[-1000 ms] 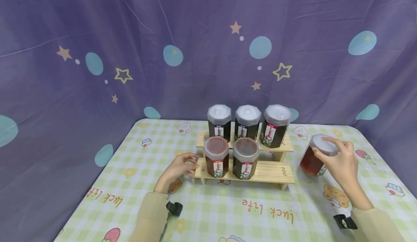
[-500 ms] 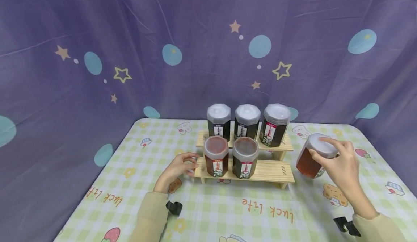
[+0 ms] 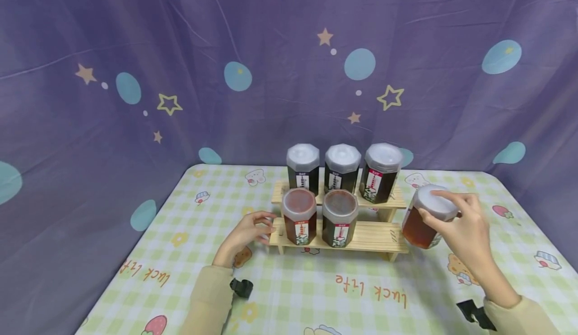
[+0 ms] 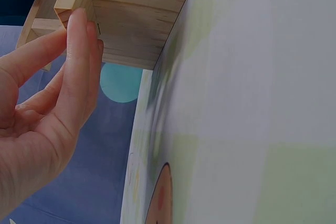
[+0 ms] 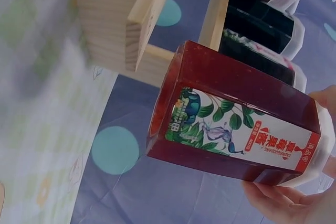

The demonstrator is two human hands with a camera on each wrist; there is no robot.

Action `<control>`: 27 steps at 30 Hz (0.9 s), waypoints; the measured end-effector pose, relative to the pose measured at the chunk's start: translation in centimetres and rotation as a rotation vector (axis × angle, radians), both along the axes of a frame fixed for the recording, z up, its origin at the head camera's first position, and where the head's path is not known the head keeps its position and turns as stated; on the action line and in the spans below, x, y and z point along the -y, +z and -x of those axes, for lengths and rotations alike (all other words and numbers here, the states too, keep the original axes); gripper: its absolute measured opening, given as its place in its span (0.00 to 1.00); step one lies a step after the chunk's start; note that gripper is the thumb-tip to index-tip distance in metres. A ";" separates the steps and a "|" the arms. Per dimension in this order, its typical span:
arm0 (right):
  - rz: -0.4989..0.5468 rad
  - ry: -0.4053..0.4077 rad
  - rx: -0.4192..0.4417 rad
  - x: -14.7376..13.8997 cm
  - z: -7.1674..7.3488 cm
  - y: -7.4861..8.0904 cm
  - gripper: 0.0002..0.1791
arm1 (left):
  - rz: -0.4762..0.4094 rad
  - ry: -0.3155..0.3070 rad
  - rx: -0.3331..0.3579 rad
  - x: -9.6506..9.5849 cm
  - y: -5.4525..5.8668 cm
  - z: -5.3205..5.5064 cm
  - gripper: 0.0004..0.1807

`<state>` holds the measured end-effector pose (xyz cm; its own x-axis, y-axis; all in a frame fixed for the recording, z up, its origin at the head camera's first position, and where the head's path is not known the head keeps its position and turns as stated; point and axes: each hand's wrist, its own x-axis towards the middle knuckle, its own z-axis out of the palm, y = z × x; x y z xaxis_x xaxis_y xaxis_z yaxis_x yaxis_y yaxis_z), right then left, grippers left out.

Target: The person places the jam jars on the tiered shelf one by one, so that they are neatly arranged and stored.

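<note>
My right hand (image 3: 467,227) grips a jar of red jam (image 3: 420,228) by its white lid, with thumb and fingers round the lid's sides. The jar hangs tilted beside the right end of the lower step of a wooden two-step rack (image 3: 377,237). Its picture label shows in the right wrist view, with the rack's end behind the jar's base. My left hand (image 3: 250,231) is at the rack's left end. In the left wrist view, its nearly straight fingers (image 4: 79,61) touch the end of the board.
On the lower step stand a red jam jar (image 3: 300,217) and a darker jar (image 3: 340,219), left and middle. Three dark jars, including the right one (image 3: 381,172), line the upper step. A checked tablecloth (image 3: 316,300) covers the table; a purple curtain (image 3: 280,114) hangs behind.
My right hand has carried the red jam jar leftward, from over the table at the right to close beside the rack's lower step. The left hand has stayed in place.
</note>
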<state>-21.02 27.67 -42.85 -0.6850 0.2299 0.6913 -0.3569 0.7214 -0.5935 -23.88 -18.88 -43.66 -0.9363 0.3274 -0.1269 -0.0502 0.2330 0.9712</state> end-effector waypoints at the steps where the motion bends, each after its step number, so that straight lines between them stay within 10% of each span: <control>1: -0.003 0.010 0.006 0.7 -0.5 0.8 0.27 | 0.001 0.001 0.000 0.0 0.0 0.0 0.22; 10: -0.045 0.058 0.027 6.2 -4.3 6.7 0.22 | 0.008 0.007 -0.002 -0.2 0.0 0.1 0.22; 27: -0.052 0.110 0.037 9.0 -4.0 6.6 0.23 | 0.015 0.006 -0.002 -0.1 0.0 -0.1 0.23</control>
<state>-17.04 18.65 -36.21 -0.7294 0.1166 0.6741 -0.4140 0.7092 -0.5706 -23.78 -18.76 -43.63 -0.9383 0.3202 -0.1304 -0.0500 0.2477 0.9676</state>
